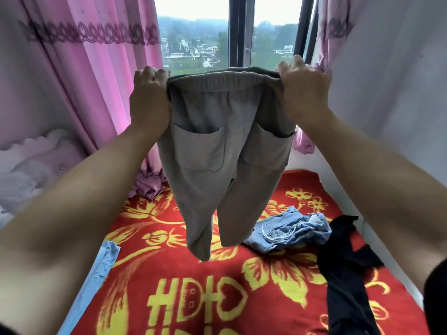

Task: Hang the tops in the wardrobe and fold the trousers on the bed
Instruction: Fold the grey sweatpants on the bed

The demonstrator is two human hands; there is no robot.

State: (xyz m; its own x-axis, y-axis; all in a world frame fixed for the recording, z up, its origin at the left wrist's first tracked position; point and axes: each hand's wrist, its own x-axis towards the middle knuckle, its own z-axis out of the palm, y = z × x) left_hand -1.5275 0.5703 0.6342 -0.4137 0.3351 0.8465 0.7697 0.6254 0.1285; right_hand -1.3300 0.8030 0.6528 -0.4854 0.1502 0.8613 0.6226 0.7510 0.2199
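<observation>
A pair of grey-brown trousers [217,151] hangs in the air over the bed [169,274], back pockets facing me, legs dangling just above the red blanket. My left hand [150,97] grips the left end of the elastic waistband. My right hand [302,90] grips the right end, so the waistband is stretched between them at window height. A crumpled pair of light blue jeans [290,232] lies on the blanket to the right. Beside it, a black garment [346,274] sprawls toward the bed's near right edge.
A light blue cloth [96,274] lies along the bed's left edge. Pink curtains [96,81] hang left of the window [205,32], and a padded headboard [36,160] stands at far left. A white wall [387,93] runs close along the bed's right side.
</observation>
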